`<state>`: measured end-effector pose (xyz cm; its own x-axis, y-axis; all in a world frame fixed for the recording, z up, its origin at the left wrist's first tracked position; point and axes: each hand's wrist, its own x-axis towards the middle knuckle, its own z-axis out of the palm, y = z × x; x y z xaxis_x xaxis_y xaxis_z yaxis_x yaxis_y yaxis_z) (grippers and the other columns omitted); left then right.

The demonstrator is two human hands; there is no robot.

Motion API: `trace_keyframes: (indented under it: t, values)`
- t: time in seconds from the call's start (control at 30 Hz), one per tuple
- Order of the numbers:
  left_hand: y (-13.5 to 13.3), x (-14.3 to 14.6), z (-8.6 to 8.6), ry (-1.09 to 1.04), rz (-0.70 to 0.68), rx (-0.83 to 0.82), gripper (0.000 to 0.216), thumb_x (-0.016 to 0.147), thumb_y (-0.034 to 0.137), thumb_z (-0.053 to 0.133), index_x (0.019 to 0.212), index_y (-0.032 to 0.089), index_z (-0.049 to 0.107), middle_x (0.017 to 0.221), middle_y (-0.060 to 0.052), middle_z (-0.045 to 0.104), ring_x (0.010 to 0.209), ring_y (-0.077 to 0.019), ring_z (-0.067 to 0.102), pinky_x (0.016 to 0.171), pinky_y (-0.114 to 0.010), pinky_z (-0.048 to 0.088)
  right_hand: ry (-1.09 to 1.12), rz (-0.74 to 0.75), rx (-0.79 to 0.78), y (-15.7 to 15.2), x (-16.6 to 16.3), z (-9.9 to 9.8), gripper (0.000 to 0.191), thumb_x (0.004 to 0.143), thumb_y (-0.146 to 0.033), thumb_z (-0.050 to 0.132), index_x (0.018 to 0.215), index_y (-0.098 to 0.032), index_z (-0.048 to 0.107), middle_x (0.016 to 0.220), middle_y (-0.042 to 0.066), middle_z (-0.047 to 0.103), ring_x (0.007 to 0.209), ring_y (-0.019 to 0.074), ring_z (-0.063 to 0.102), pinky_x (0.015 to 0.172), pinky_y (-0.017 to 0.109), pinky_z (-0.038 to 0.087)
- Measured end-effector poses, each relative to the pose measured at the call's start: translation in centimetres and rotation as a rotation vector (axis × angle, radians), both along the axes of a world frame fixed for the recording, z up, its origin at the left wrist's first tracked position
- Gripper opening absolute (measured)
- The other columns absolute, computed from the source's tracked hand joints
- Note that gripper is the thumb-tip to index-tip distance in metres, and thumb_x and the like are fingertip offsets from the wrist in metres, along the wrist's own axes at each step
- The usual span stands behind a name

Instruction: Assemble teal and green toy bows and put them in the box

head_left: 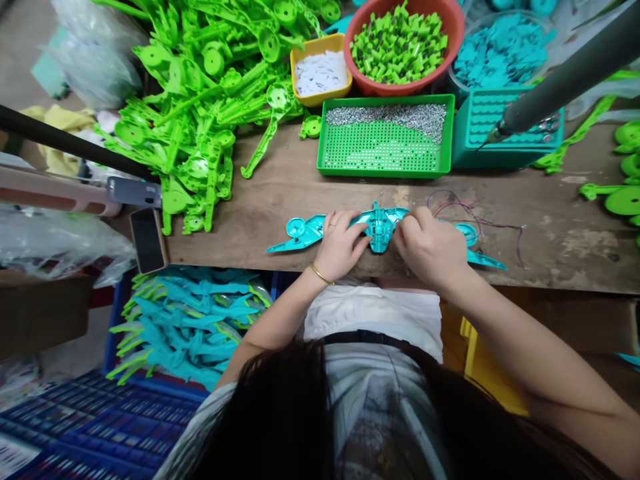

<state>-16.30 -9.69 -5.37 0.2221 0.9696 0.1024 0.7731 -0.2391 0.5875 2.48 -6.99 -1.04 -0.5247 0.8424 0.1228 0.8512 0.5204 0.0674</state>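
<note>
A long teal plastic toy part (380, 227) lies along the near edge of the wooden bench (550, 227). My left hand (341, 241) rests on its left half with fingers curled over it, a ring and a gold bangle showing. My right hand (427, 245) is closed in a pinch on the part's middle right. Thin purple wires (475, 217) trail from the part to the right.
A heap of green plastic parts (200, 100) fills the bench's left. Behind sit a green tray of metal screws (385, 137), a yellow tub (320, 70), a red bowl of green pieces (400, 43) and a teal tray (505, 127). A hanging screwdriver (560, 83) points down at right. Teal assemblies (190, 327) lie in a crate below.
</note>
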Motion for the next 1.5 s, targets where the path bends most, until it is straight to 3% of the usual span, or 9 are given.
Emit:
trace_keyframes:
  t: [0.27, 0.43, 0.6, 0.8, 0.97, 1.03, 1.2, 1.3, 1.5]
  values:
    - [-0.1, 0.0, -0.2, 0.024, -0.005, 0.048, 0.018, 0.09, 0.032, 0.057, 0.101, 0.021, 0.067, 0.124, -0.01, 0.06, 0.119, -0.0241, 0.052, 0.115, -0.047, 0.023, 0.018, -0.086, -0.055, 0.0, -0.3, -0.6, 0.034, 0.095, -0.024, 0.033, 0.079, -0.013, 0.061, 0.079, 0.01, 0.058, 0.057, 0.013, 0.044, 0.051, 0.031, 0.015]
    - [0.0, 0.0, -0.2, 0.06, -0.002, 0.055, 0.017, 0.09, 0.032, 0.059, 0.1, 0.021, 0.066, 0.123, -0.008, 0.061, 0.119, -0.0229, 0.053, 0.114, -0.046, 0.025, -0.047, -0.185, -0.19, 0.5, -0.1, 0.0, 0.035, 0.094, -0.029, 0.032, 0.093, -0.011, 0.063, 0.101, 0.012, 0.059, 0.063, 0.0132, 0.051, 0.051, 0.03, 0.016]
    - [0.0, 0.0, -0.2, 0.048, 0.0, 0.079, 0.02, 0.089, 0.032, 0.06, 0.103, 0.019, 0.066, 0.121, -0.01, 0.061, 0.117, -0.0234, 0.054, 0.112, -0.045, 0.028, -0.022, -0.179, -0.317, 1.2, -0.3, 0.9, 0.035, 0.093, -0.03, 0.034, 0.099, -0.013, 0.064, 0.113, 0.013, 0.057, 0.068, 0.0152, 0.055, 0.051, 0.031, 0.018]
    - [0.3, -0.2, 0.2, 0.042, -0.01, 0.051, 0.02, 0.089, 0.032, 0.061, 0.102, 0.019, 0.066, 0.12, -0.01, 0.061, 0.115, -0.024, 0.054, 0.108, -0.045, 0.032, 0.059, -0.142, -0.536, 2.5, -0.2, 1.6, 0.026, 0.089, -0.029, 0.042, 0.085, -0.015, 0.063, 0.107, 0.011, 0.058, 0.075, 0.0169, 0.057, 0.056, 0.031, 0.028]
    - [0.3, -0.3, 0.2, 0.036, -0.024, 0.08, 0.021, 0.088, 0.032, 0.061, 0.103, 0.018, 0.066, 0.119, -0.012, 0.06, 0.114, -0.025, 0.054, 0.105, -0.044, 0.035, 0.276, 0.016, -0.753, 3.3, 0.0, 1.6, 0.016, 0.087, -0.025, 0.047, 0.079, -0.017, 0.059, 0.09, 0.005, 0.056, 0.08, 0.0148, 0.056, 0.071, 0.026, 0.037]
    - [0.3, -0.3, 0.2, 0.034, -0.02, 0.077, 0.02, 0.088, 0.031, 0.061, 0.103, 0.018, 0.066, 0.119, -0.011, 0.06, 0.114, -0.0249, 0.054, 0.105, -0.045, 0.034, 0.281, 0.011, -0.744, 3.3, 0.0, 1.4, 0.018, 0.089, -0.026, 0.046, 0.081, -0.018, 0.059, 0.091, 0.005, 0.056, 0.08, 0.0147, 0.056, 0.071, 0.026, 0.037]
    - [0.6, -0.4, 0.5, 0.047, -0.03, 0.038, 0.025, 0.089, 0.032, 0.06, 0.111, 0.019, 0.063, 0.12, -0.011, 0.06, 0.115, -0.024, 0.053, 0.103, -0.043, 0.036, 0.091, -0.139, -0.527, 2.9, -0.6, 1.0, 0.031, 0.095, -0.033, 0.035, 0.096, -0.019, 0.063, 0.106, 0.009, 0.057, 0.074, 0.0165, 0.057, 0.059, 0.03, 0.027]
    - [1.4, -0.5, 0.9, 0.08, -0.009, -0.034, 0.025, 0.09, 0.032, 0.058, 0.112, 0.02, 0.063, 0.117, -0.009, 0.061, 0.111, -0.024, 0.055, 0.096, -0.041, 0.038, 0.066, -0.099, -0.538, 2.6, -1.0, 0.6, 0.032, 0.095, -0.033, 0.034, 0.094, -0.02, 0.063, 0.1, 0.007, 0.059, 0.071, 0.0162, 0.058, 0.057, 0.03, 0.024]
    - [2.8, -0.7, 1.5, 0.111, -0.061, -0.149, 0.012, 0.09, 0.032, 0.059, 0.092, 0.022, 0.067, 0.114, -0.005, 0.062, 0.11, -0.0228, 0.054, 0.091, -0.039, 0.038, 0.09, -0.072, -0.593, 2.9, -0.8, -0.1, 0.029, 0.094, -0.033, 0.038, 0.089, -0.022, 0.065, 0.092, 0.005, 0.062, 0.076, 0.0169, 0.06, 0.059, 0.029, 0.025]
